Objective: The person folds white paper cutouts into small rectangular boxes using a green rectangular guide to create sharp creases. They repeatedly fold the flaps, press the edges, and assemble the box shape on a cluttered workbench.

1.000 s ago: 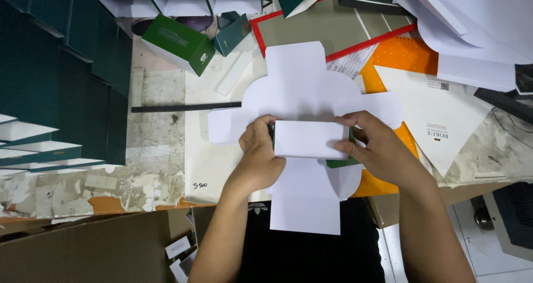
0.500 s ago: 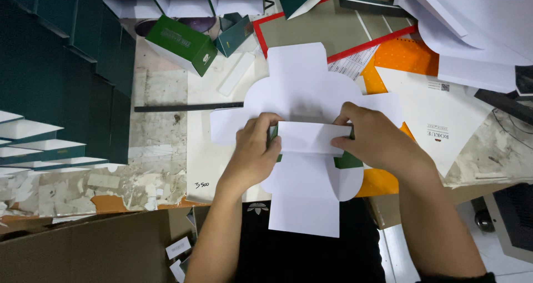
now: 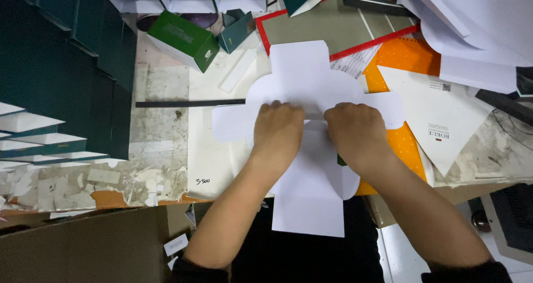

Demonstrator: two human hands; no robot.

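A white die-cut card blank [image 3: 311, 77], cross-shaped with rounded flaps, lies flat on the worktable and hangs over its near edge. My left hand [image 3: 277, 130] and my right hand [image 3: 355, 130] press down side by side on its middle, fingers curled over a folded strip that is mostly hidden beneath them. A sliver of dark green shows at the blank's right edge under my right hand.
A green box [image 3: 183, 38] and a small teal box [image 3: 236, 30] sit at the back. Dark green stacked boxes [image 3: 61, 72] line the left. Orange sheet [image 3: 408, 61], white paper pieces [image 3: 444, 116], a black strip [image 3: 189, 103] and a brown carton [image 3: 83, 249] surround the spot.
My hands have closed in over the folded white strip, pressing it flat; it showed between them earlier and is now covered. The blank has stayed in place.
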